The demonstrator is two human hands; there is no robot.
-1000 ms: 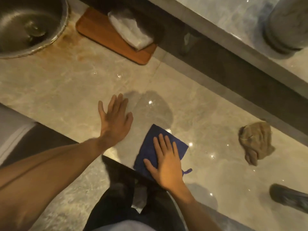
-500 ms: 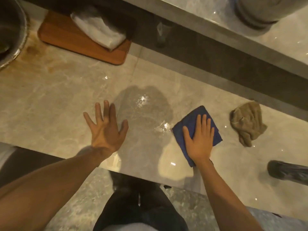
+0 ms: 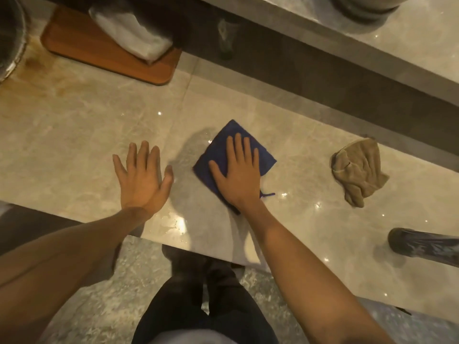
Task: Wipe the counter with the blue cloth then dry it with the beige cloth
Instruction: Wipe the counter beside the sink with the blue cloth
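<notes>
The blue cloth lies flat on the glossy beige marble counter, near its middle. My right hand presses down on it, palm flat and fingers spread, covering most of the cloth. To its left, my left hand rests open on the bare counter, a short gap from the cloth. The beige cloth sits crumpled on the counter to the right, apart from both hands. Wet glints show on the stone around the cloths.
A wooden board with a white bundle on it lies at the back left, beside a metal basin's rim. A raised stone ledge runs along the back. A dark object lies at the right. The counter's front edge is just below my wrists.
My right hand slid the blue cloth from the front edge out to the right near the beige cloth, then back left. My left hand stayed flat on the counter.
</notes>
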